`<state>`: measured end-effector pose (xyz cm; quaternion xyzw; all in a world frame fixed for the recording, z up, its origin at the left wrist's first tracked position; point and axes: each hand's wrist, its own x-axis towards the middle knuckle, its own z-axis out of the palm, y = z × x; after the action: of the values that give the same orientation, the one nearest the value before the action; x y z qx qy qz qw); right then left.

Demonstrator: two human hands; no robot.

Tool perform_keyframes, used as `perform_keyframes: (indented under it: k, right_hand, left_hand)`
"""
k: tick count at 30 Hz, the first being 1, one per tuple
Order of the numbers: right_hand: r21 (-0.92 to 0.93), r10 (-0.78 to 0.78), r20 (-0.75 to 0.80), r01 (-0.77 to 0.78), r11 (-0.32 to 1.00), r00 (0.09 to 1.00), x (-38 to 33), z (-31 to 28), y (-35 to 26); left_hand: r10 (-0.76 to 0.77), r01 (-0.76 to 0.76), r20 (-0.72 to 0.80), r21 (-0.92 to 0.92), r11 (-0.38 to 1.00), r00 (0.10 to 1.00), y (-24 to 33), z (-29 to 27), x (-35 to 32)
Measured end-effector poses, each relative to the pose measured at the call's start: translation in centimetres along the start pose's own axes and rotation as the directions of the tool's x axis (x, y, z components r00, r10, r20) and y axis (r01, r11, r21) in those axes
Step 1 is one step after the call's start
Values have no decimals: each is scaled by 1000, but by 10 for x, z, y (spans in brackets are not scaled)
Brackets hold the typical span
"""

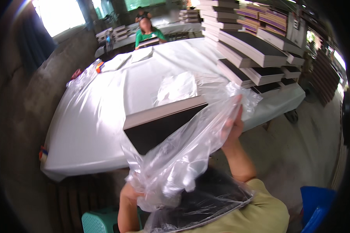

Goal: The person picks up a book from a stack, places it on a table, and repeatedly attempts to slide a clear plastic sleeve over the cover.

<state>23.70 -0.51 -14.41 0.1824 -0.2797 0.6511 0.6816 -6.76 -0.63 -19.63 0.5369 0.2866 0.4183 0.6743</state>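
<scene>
A large clear plastic bag (182, 155) is stretched slantwise between my two hands, in front of me at the table's near edge. My left hand (133, 191) grips its lower left end, with the fingers partly covered by the film. Higher up on the right, my right hand (233, 126) holds the other end, fingers closed on the plastic. Just beyond the bag a thick block with a black face and pale edge (159, 130) rests on the table, its near right part behind the film. Below, clear film overlies something dark (214, 194) against my body.
White sheeting covers the table (93, 128). Crumpled plastic (179, 88) lies beyond the block. Stacked black-topped pale blocks (249, 50) stand at the right. Tape dispensers (100, 67) sit along the left edge. A person in green (146, 35) sits opposite. A green stool (99, 221) stands below.
</scene>
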Motion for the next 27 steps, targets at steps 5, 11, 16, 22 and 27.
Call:
perform_keyframes:
  k: [5, 11, 16, 22, 27]
  right_hand:
    - [-66, 357, 280, -353, 933, 891, -4, 23, 11]
    - [-604, 762, -294, -730, 320, 577, -25, 7, 22]
    - [-194, 481, -386, -579, 792, 787, -31, -24, -3]
    - [-638, 581, -288, -605, 477, 761, -25, -11, -43]
    - [-916, -54, -120, -132, -379, 991, -12, -4, -10]
  left_hand:
    - [1, 12, -233, 54, 998, 973, 1, -12, 22]
    - [165, -65, -598, 185, 981, 784, 19, -81, 1]
    - [45, 158, -590, 289, 944, 806, -1, -96, -12]
    - [-72, 275, -505, 340, 899, 860, -13, -95, -15]
    - [326, -105, -426, 464, 880, 844, -1, -72, 38]
